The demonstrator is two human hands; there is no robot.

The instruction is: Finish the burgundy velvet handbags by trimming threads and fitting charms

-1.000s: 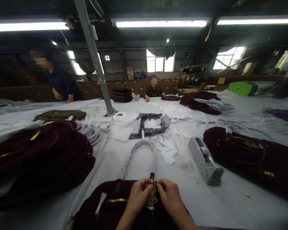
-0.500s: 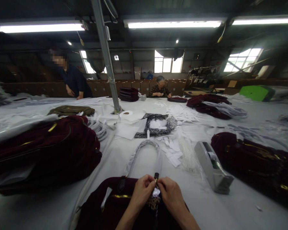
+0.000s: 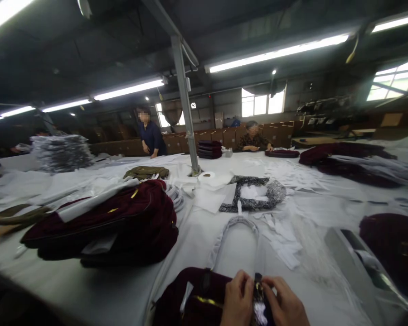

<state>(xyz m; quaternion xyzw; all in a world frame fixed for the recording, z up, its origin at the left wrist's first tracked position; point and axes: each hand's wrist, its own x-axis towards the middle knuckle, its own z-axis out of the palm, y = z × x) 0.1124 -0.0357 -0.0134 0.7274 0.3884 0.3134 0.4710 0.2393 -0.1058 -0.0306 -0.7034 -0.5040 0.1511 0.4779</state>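
A maroon bag [image 3: 180, 294] with a gold zipper lies at the bottom of the view, its wrapped handle [image 3: 219, 242] standing up in a loop beyond it. My left hand [image 3: 238, 299] and my right hand [image 3: 283, 299] are on either side of the gold metal fitting [image 3: 258, 286] at the handle's right base. Fingers of both hands are bent closed at this fitting; what exactly each pinches is too small to tell. Silvery wrapping [image 3: 259, 312] hangs just below, between my hands.
Stacked maroon bags [image 3: 122, 222] lie at the left. A grey tape dispenser [image 3: 355, 262] stands at the right beside another maroon bag [image 3: 394, 253]. Paper scraps [image 3: 282, 244] and a black-and-white patterned piece [image 3: 238, 190] lie ahead. Beyond the post [image 3: 185, 104], two people work.
The view has turned left and tilted, so the bag and my hands appear lower and farther right. Both hands stay at the handle's fitting.
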